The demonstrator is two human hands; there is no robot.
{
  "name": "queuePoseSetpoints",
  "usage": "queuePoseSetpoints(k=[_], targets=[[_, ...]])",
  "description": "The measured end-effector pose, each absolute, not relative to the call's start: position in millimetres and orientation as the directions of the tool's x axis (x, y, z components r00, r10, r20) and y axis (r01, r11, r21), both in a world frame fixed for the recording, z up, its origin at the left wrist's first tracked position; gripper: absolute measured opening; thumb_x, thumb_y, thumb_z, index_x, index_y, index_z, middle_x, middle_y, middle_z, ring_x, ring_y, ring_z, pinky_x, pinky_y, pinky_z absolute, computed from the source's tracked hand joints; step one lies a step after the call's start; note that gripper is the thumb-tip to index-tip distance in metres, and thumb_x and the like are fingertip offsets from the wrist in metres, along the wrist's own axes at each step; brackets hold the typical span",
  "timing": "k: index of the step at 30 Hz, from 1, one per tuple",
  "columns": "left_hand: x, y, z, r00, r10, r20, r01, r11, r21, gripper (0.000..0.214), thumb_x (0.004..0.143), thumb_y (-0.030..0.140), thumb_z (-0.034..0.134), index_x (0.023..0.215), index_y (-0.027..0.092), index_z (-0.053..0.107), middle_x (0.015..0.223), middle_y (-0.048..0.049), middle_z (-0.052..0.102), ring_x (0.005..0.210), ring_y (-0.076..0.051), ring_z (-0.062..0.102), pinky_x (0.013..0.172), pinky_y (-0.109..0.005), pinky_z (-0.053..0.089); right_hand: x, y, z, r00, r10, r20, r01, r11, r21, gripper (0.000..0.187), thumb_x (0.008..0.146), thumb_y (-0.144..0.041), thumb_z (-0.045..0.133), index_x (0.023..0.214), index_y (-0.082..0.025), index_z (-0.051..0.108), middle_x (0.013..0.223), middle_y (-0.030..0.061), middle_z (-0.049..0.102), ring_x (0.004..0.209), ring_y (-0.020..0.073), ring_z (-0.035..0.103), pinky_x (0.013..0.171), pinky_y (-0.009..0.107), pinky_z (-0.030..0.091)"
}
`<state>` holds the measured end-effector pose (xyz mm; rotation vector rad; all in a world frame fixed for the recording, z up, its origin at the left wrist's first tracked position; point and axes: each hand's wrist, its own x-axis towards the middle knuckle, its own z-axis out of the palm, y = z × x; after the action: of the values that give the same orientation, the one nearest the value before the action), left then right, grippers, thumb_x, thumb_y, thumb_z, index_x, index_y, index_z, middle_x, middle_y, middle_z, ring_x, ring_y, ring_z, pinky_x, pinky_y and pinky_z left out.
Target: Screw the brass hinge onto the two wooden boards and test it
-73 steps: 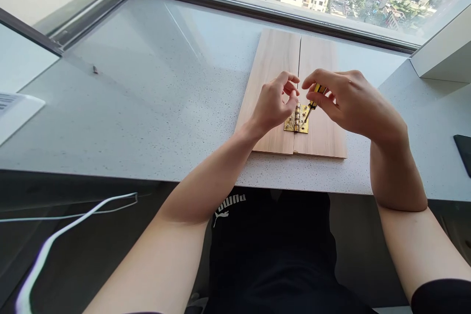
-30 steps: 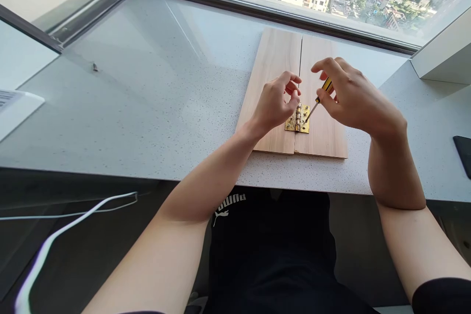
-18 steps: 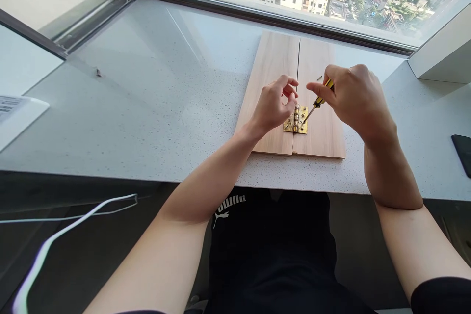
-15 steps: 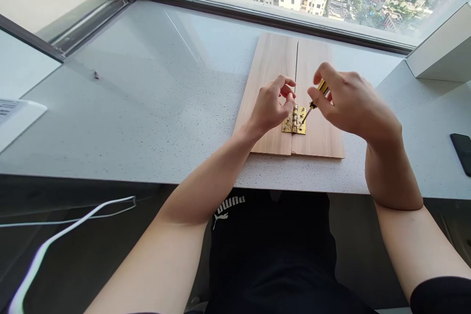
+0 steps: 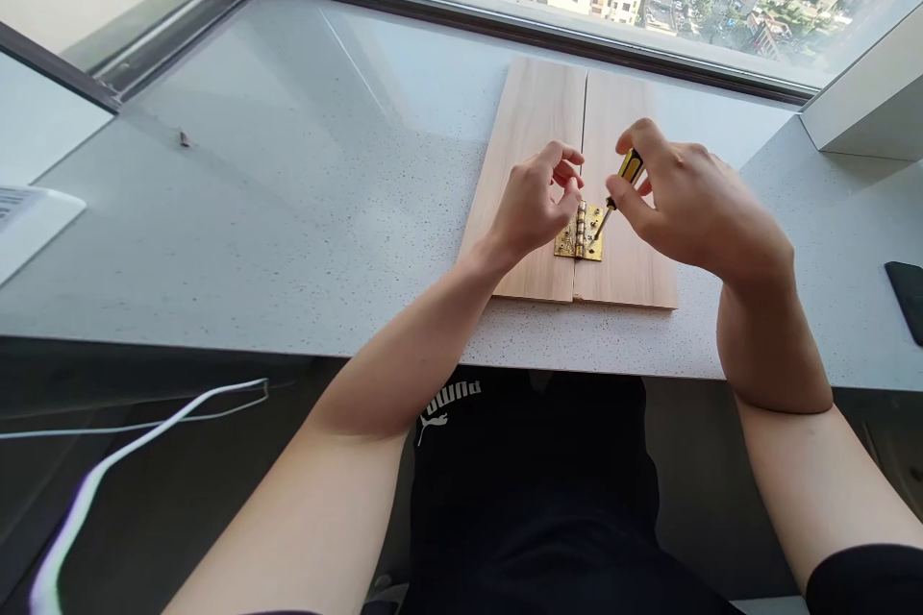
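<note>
A brass-coloured hinge lies across the seam between two pale wooden boards, the left board and the right board. My right hand is closed around a screwdriver with a yellow and black handle. The tool tilts, and its tip meets the hinge's right leaf. My left hand hovers over the left board, beside the hinge's upper left part. Its fingers are loosely curled and apart from the thumb, with nothing visible between them. Part of the left leaf is hidden behind this hand.
The boards rest on a speckled white sill below a window. A black phone lies at the right edge. On the left are a white object and a small dark bit. A white cable hangs below the sill.
The screwdriver's handle has turned slightly in my right hand and shows more yellow. Its tip stays at the hinge's right leaf. My left hand keeps its pose; the camera view has shifted a little.
</note>
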<state>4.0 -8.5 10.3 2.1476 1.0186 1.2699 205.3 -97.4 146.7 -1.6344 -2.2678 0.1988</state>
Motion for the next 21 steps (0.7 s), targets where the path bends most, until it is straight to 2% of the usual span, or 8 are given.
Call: queuePoseSetpoints(k=[3,7,10,14,17,19,21], targets=[[5,-8,10,0.303,0.777,0.553,0.370,-0.630,0.683,0.029,0.104,0.011,0.072,0.131,0.023,0.075,0.103,-0.0054,0.085,0.097,-0.021,0.081,0.084,-0.035,0.067,212,-96,150,-0.373,0.917,0.140,0.848,0.398,-0.349,0.020,0.117,-0.047,0.071,0.122,-0.029,0.076,0.095,0.0070,0.078,0.090,0.0311,0.072,0.086,0.045,0.051],[5,-7,8,0.306,0.774,0.554,0.371,-0.633,0.680,0.024,0.104,0.013,0.075,0.126,0.023,0.074,0.100,-0.0056,0.083,0.093,-0.021,0.079,0.082,-0.035,0.065,205,-84,142,-0.320,0.929,0.184,0.872,0.365,-0.327,0.038,0.115,-0.060,0.073,0.097,-0.026,0.074,0.075,0.0035,0.066,0.072,0.0235,0.059,0.074,0.041,0.044],[4,-6,7,0.307,0.781,0.544,0.369,-0.625,0.688,0.022,0.103,0.014,0.078,0.122,0.024,0.074,0.097,-0.0054,0.082,0.090,-0.021,0.078,0.079,-0.035,0.064,192,-80,134,-0.300,0.929,0.217,0.872,0.360,-0.332,0.044,0.119,-0.058,0.067,0.089,-0.026,0.071,0.067,0.0011,0.058,0.066,0.0195,0.052,0.069,0.039,0.040],[3,-6,9,0.299,0.784,0.544,0.362,-0.621,0.696,0.027,0.103,0.013,0.074,0.127,0.024,0.075,0.101,-0.0057,0.083,0.095,-0.022,0.080,0.081,-0.036,0.066,194,-82,139,-0.286,0.925,0.251,0.874,0.359,-0.327,0.043,0.116,-0.057,0.070,0.085,-0.027,0.072,0.078,0.0054,0.071,0.077,0.0242,0.064,0.076,0.041,0.049],[4,-7,10,0.313,0.788,0.530,0.361,-0.615,0.701,0.032,0.103,0.011,0.071,0.132,0.023,0.074,0.103,-0.0057,0.084,0.099,-0.022,0.081,0.085,-0.036,0.067,212,-77,150,-0.224,0.916,0.334,0.862,0.346,-0.370,0.037,0.116,-0.058,0.067,0.096,-0.029,0.079,0.089,0.0078,0.081,0.089,0.0295,0.075,0.086,0.044,0.059],[5,-8,11,0.318,0.793,0.520,0.365,-0.609,0.705,0.034,0.102,0.010,0.071,0.133,0.023,0.074,0.103,-0.0054,0.085,0.100,-0.022,0.082,0.085,-0.036,0.067,227,-68,155,-0.191,0.917,0.349,0.859,0.328,-0.393,0.035,0.115,-0.062,0.068,0.116,-0.031,0.084,0.094,0.0088,0.085,0.097,0.0330,0.078,0.090,0.047,0.062],[5,-8,11,0.316,0.795,0.517,0.368,-0.605,0.706,0.035,0.101,0.008,0.070,0.132,0.023,0.075,0.103,-0.0053,0.085,0.101,-0.022,0.082,0.084,-0.036,0.067,242,-55,154,-0.192,0.933,0.303,0.867,0.306,-0.393,0.041,0.111,-0.063,0.073,0.134,-0.031,0.084,0.101,0.0107,0.088,0.103,0.0359,0.080,0.094,0.050,0.064]])
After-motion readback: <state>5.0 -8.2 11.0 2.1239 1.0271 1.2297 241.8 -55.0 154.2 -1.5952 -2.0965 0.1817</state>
